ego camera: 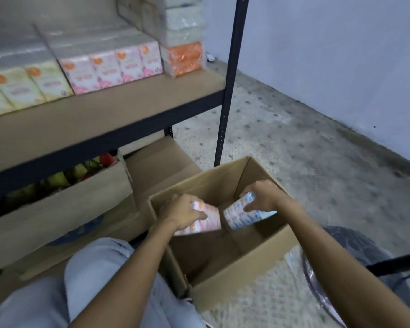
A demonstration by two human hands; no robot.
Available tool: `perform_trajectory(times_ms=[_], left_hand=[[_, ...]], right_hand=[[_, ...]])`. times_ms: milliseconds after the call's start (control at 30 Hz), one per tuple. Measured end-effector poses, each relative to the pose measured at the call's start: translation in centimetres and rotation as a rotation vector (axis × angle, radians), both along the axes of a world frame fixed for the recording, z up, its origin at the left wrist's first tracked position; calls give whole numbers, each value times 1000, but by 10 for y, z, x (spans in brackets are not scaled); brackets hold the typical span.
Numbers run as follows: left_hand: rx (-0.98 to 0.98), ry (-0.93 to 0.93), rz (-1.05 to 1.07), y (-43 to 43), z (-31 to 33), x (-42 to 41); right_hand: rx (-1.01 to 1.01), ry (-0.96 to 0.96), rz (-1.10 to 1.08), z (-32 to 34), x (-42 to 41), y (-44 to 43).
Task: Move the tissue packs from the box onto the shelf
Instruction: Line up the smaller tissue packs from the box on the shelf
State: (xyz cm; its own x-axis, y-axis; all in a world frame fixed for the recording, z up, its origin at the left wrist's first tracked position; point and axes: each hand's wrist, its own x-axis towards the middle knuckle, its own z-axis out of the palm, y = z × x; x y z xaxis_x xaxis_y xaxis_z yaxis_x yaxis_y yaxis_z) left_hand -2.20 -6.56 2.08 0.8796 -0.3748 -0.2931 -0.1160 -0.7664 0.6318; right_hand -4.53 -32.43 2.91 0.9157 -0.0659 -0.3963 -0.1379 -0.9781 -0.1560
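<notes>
An open cardboard box (225, 278) stands on the floor in front of me. Inside it my left hand (184, 213) grips a pink and orange tissue pack (208, 221). My right hand (264, 196) grips a white and blue tissue pack (239, 214) beside it. Both packs sit tilted within the box's upper part. The shelf (100, 119) lies to the upper left, with rows of pink tissue packs (111, 67) and pale yellow tissue packs (29, 86) standing on it, and bare board along its front.
An orange pack stack (184, 58) fills the shelf's right end by the dark upright post (230, 81). Under the shelf stand a carton of fruit (64, 202) and another carton (161, 162). A fan (355, 268) lies at my right. My knee (100, 275) is beside the box.
</notes>
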Motion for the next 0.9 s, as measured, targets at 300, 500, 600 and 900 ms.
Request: perform_trajectory(times_ms=[300,500,600,900], left_hand=[[-82,-188,-13,55,107,-20],[-85,-317,19,91,192,-36],[-117,-394,29,114,237,-45],[-284,-550,183,191,328,-68]], right_hand=[[11,-262,-17,143,-37,56],[19,-457,29,232,-60,87],[75,-603,29,270,-70,97],[343,-958,116,329,-63,125]])
